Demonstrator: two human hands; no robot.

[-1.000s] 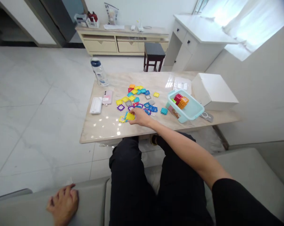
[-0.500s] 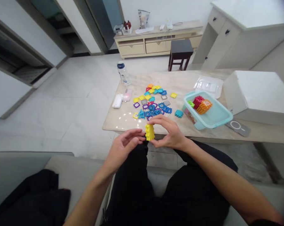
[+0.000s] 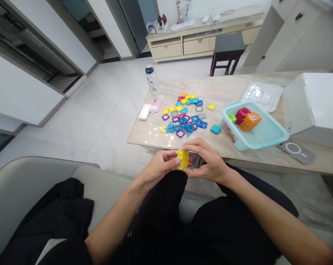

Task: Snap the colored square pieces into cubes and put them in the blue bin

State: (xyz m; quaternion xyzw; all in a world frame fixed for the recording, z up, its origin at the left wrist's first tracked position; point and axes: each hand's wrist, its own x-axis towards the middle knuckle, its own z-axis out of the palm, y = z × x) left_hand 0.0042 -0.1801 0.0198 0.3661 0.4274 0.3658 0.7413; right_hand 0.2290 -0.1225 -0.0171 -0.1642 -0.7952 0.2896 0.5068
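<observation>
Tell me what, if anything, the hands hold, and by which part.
A yellow stack: the left hand holds it by its left side, the right hand by its top and bottom edges.

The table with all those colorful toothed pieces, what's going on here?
A person is holding what looks like a small stack of yellow toothed pieces between the left hand and right hand, just off the near edge of the table. Loose pieces in blue, purple, yellow and other colors lie spread on the tabletop. To their right, an open light-blue tub holds red pieces, orange pieces and some green.
</observation>
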